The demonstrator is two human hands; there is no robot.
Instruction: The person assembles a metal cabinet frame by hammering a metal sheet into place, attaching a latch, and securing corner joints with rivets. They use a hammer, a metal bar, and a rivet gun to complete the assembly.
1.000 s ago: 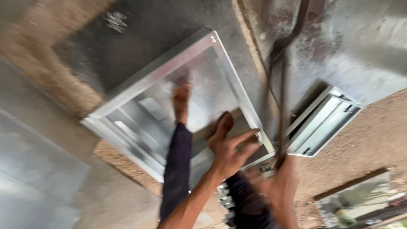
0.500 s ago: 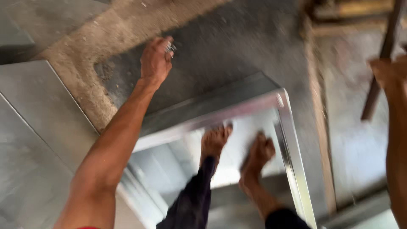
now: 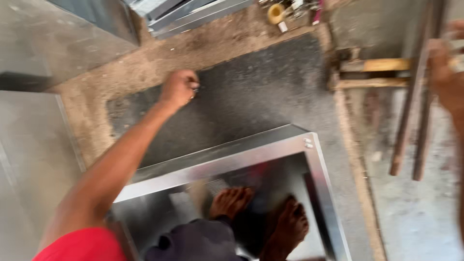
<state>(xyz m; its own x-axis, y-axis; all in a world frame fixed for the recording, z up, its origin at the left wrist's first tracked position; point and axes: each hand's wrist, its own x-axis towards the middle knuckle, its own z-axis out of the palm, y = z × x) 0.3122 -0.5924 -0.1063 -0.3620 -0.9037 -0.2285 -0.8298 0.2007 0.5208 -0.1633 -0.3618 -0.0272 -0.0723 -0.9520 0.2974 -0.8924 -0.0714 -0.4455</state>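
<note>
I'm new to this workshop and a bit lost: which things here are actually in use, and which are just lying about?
In use:
- metal frame, stood in with bare feet
- long tongs, by the right hand
- left hand, closed in a fist above the dark mat

Lying about:
- tape roll
- stacked metal frames
- wooden slats

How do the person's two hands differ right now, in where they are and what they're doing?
The left hand is a closed fist stretched out over the dark grey floor mat, with something small and metallic at its fingers. The right hand is at the picture's right edge, blurred, gripping long rusty metal rods that hang downward. The left arm shows in full; the right is mostly cut off. Both are bare.
</note>
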